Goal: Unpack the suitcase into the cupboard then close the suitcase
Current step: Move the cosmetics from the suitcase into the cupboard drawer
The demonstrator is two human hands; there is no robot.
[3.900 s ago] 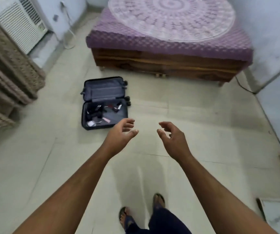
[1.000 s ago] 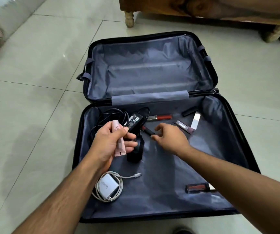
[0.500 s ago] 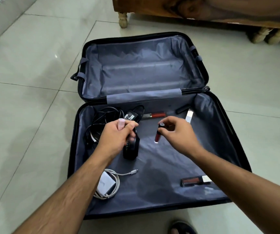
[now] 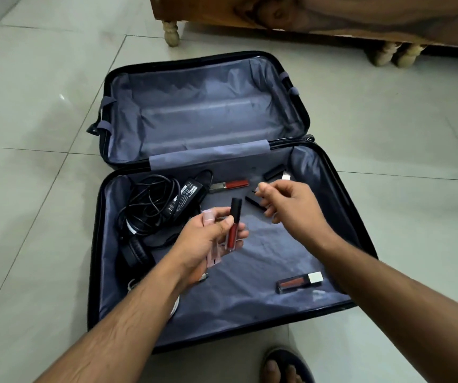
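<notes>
A black suitcase (image 4: 94,244) lies open on the tiled floor, its grey-lined lid (image 4: 208,111) flat behind it. My left hand (image 4: 203,244) grips a pink tube (image 4: 213,255) and a red lip-gloss tube with a black cap (image 4: 233,230) together above the near half. My right hand (image 4: 291,211) hovers just right of it, fingers loosely curled and holding nothing. Inside lie a black power adapter with cable (image 4: 186,194), a red gloss tube (image 4: 230,186), a dark lipstick case (image 4: 252,201), a silver-capped gloss (image 4: 299,281) and a black round item (image 4: 135,252).
A wooden bed frame (image 4: 305,15) on turned legs (image 4: 171,34) stands just beyond the lid. My sandalled foot (image 4: 283,366) is at the suitcase's near edge. A white charger (image 4: 131,284) is mostly hidden under my left forearm. Pale floor tiles surround the case.
The red lip-gloss tube has passed from my right hand to my left, which now holds it beside the pink tube. My right hand has let go and moved right.
</notes>
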